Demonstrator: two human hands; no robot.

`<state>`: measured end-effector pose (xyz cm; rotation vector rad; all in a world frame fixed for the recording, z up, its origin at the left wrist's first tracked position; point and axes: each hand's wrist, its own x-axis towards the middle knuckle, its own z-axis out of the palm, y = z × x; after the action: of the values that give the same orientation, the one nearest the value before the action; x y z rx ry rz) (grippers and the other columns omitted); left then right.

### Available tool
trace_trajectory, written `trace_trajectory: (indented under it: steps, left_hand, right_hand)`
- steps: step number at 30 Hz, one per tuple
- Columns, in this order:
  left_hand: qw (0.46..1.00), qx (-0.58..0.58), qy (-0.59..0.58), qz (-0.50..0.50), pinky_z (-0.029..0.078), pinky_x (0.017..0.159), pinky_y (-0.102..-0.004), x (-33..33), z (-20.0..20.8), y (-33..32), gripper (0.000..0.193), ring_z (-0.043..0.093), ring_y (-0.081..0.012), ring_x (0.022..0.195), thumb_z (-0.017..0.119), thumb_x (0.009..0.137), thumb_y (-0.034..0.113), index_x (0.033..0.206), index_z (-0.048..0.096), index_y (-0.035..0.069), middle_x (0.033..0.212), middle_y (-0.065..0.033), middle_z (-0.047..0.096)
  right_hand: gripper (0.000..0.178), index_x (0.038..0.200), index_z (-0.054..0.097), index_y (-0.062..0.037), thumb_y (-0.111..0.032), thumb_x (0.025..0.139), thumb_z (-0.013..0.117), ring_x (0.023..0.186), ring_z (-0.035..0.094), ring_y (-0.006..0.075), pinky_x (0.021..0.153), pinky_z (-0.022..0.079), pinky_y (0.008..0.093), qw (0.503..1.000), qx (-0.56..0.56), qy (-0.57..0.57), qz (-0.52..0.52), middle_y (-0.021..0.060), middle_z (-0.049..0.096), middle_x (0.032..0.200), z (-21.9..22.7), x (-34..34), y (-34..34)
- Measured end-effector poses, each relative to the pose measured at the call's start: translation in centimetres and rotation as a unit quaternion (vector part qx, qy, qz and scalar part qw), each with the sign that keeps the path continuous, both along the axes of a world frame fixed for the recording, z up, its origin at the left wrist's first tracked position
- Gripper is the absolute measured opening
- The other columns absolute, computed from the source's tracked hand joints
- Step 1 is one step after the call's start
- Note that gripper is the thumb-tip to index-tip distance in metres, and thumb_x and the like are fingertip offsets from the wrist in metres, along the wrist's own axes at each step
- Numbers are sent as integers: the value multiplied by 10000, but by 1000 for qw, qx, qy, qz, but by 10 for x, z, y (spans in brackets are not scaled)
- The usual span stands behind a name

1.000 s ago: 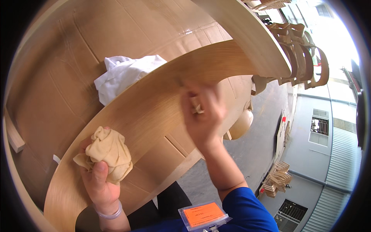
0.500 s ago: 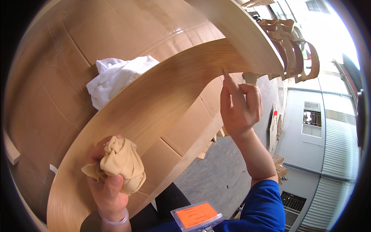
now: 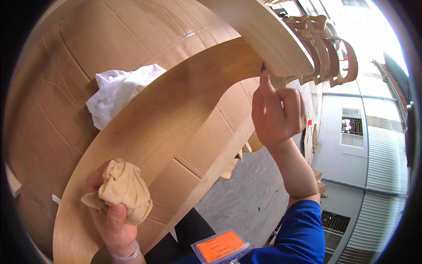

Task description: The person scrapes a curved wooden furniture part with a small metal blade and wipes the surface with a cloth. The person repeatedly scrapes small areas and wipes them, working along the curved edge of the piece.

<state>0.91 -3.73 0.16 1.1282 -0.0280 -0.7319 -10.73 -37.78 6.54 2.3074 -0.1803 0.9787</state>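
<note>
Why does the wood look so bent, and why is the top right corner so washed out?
Head view: the fisheye lens bows straight edges toward the rim, so it adds to the curve of the wooden panel. Daylight overexposes the upper right behind the stacked wooden parts. The black corners are the lens border. The right hand and tan rag look sharp.

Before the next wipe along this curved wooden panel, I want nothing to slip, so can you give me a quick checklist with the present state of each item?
1. Left hand gripping the crumpled tan cloth: ok, thumb and fingers close around it.
2. Tan cloth against the curved pale plywood panel: ok, it rests on the panel's lower end.
3. Right hand steadying the panel: ok, fingertips touch its upper edge.
4. Small dark item at the right hand's fingertips: cannot tell what it is.
5. Spare crumpled white cloth: ok, lying on the brown cardboard sheet behind the panel.
6. Panel's support underneath: cannot tell, hidden.
</note>
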Motion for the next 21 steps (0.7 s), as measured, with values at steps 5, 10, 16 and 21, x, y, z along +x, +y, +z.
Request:
trace_trajectory:
  steps: [5,10,16,21]
  left_hand:
    - [1000,-13,5,-3,467,1171,-442,-2,-2,0,852,582,-279,1361,849,891,461,1485,497,-37,1503,-207,589]
    - [1000,0,0,2,466,1173,-443,-4,-4,-1,858,582,-281,1364,852,894,471,1489,496,-35,1504,-209,588]
    - [1000,-8,-9,6,461,1178,-445,-5,-4,-2,864,577,-285,1374,848,905,468,1505,486,-37,1509,-215,588]
    - [1000,-8,-8,4,453,1185,-445,-6,-4,-3,860,574,-289,1380,840,911,471,1507,483,-36,1512,-217,587]
  right_hand:
    - [180,881,798,-49,49,750,874,553,483,146,486,383,289,995,29,82,37,12,439,708,8,-2,0]
    - [163,864,783,-44,-1,761,902,551,488,146,486,390,292,996,-18,89,24,11,437,697,14,-6,0]
    - [141,841,763,-63,-14,787,884,574,500,148,483,381,297,998,-17,62,14,8,426,718,12,-5,-3]
    - [138,840,765,-68,-18,787,883,577,496,142,484,369,290,993,-17,108,36,4,416,715,14,-2,-4]
